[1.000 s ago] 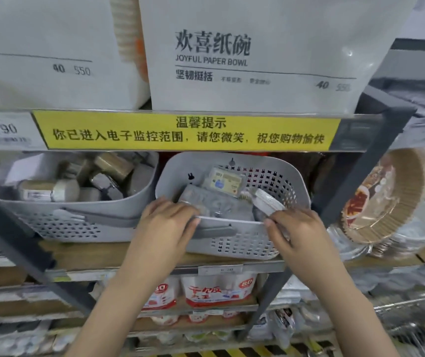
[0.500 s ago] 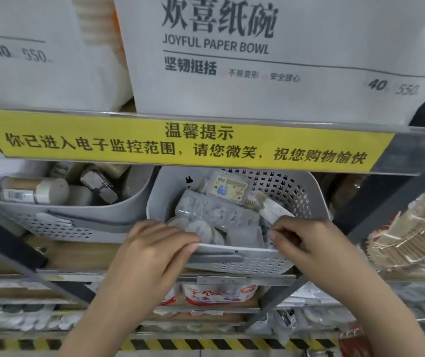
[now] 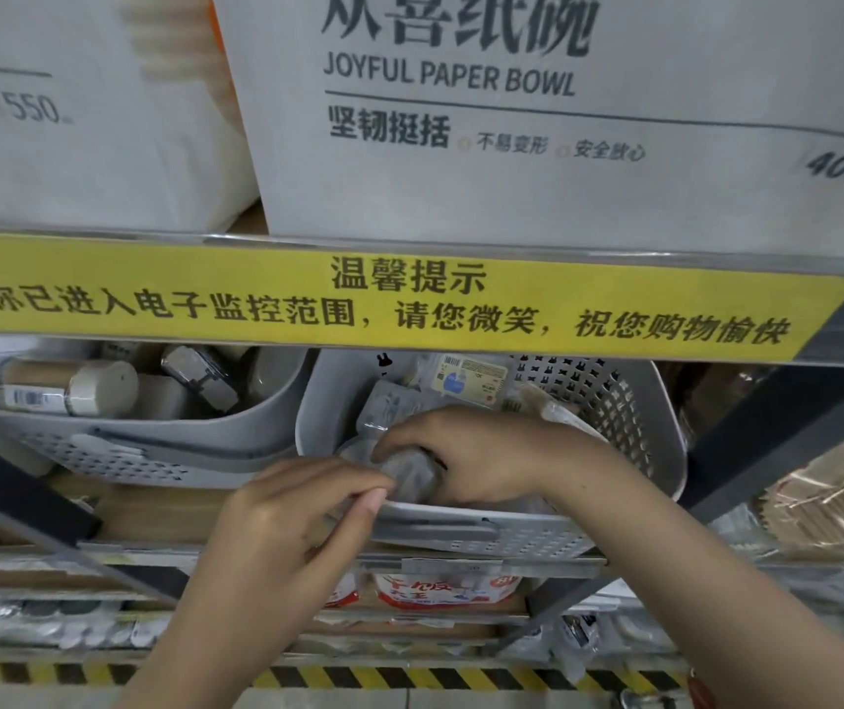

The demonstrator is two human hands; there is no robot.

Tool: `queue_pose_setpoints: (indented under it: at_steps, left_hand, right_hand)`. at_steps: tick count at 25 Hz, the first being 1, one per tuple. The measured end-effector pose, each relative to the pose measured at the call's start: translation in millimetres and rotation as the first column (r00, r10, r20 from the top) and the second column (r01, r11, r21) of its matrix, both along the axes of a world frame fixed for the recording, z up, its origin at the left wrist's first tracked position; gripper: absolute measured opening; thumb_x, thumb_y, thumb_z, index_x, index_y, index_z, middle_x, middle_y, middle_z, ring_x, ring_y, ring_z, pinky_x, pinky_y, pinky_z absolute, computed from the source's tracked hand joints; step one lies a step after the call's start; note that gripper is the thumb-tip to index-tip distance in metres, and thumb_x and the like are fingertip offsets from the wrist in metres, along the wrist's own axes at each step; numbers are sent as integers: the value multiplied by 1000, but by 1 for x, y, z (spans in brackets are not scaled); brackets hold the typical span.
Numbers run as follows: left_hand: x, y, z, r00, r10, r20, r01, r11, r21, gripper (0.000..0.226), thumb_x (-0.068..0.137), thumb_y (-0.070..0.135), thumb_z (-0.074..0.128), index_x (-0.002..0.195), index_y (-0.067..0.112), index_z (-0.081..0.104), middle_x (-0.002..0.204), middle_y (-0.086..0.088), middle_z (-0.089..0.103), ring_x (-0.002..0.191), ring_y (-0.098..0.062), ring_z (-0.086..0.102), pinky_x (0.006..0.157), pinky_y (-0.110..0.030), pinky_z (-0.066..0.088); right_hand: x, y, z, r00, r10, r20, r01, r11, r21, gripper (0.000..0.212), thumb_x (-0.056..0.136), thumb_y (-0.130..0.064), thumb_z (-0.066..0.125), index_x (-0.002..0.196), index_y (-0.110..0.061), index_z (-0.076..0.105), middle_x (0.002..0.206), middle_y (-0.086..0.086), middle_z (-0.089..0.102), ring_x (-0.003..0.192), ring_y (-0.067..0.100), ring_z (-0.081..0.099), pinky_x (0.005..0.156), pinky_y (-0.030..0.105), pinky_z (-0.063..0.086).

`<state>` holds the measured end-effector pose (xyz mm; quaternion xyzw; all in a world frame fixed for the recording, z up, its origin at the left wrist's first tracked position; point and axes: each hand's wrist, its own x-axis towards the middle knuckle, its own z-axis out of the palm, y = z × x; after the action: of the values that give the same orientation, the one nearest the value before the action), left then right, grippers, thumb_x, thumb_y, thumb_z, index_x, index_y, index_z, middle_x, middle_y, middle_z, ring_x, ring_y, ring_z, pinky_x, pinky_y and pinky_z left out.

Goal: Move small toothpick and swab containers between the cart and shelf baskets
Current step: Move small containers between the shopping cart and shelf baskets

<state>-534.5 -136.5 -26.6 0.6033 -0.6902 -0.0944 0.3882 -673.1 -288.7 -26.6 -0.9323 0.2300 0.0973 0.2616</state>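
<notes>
Looming across the top are big white paper-bowl cartons (image 3: 537, 120) on an upper shelf, whose front edge carries a long yellow notice strip (image 3: 399, 304). Under it sit two pale grey perforated plastic baskets: the left-hand basket (image 3: 154, 442) holds capped cylindrical tubs lying on their sides, and the right-hand basket (image 3: 629, 417) holds flat clear packets and small containers.

Inside the right-hand basket, near its front rim, the right hand (image 3: 481, 452) reaches in from the right, its fingers (image 3: 394, 442) curled down and closed around a small translucent grey container (image 3: 412, 478). Its exact shape is hard to make out, and so is its long axis.

Just outside the front rim, the left hand (image 3: 287, 524) rests, with its fingertips (image 3: 368, 498) pinched together at the near edge of that same container; whether they actually grip it or only touch it I cannot tell.

So the container lies directly under the right hand's fingers and just ahead of the left fingertips. Since the right hand is closer and better wrapped on it, lifting up and back over the rim probably falls to that hand.
</notes>
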Motion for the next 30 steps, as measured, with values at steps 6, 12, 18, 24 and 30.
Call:
queue_pose_setpoints:
  at_steps: [6,12,18,24,30]
  left_hand:
    - [0,-7,15,989,36,-144,-26,997,70,24,87,41,48,90,33,70,83,23,69,76,0,67,61,-26,52]
    - [6,-65,39,928,-79,365,-101,887,450,16,90,35,58,96,23,67,99,7,66,94,-10,60,79,-26,47]
    - [-28,-102,35,751,-291,593,-377,549,746,32,90,40,60,101,11,58,97,-7,55,87,-24,55,57,-24,45]
    - [-37,-109,22,628,-304,716,-521,519,677,51,89,47,56,126,13,53,120,-4,58,108,-26,56,73,-33,48]
    - [-16,-81,57,895,-43,445,-262,757,599,41,73,41,74,102,27,48,101,4,53,90,-17,51,68,-26,40]
  right_hand:
    - [-39,4,11,959,-227,170,206,969,135,60,74,-14,76,129,-26,53,129,-9,56,117,7,52,102,29,42]
    - [-71,8,17,852,-435,292,341,884,320,58,70,-24,81,114,-48,53,119,-24,57,110,-5,54,101,28,44]
    - [-86,13,31,777,-512,366,382,846,372,58,69,-11,82,112,-39,56,107,-22,63,97,-13,58,80,0,41]
    - [-99,18,33,673,-559,484,425,828,365,56,69,-8,81,114,-33,58,112,-13,63,99,-6,59,85,7,43]
    - [-103,29,36,489,-647,585,480,760,439,50,68,-21,84,110,-32,60,108,-16,65,99,2,63,84,22,53]
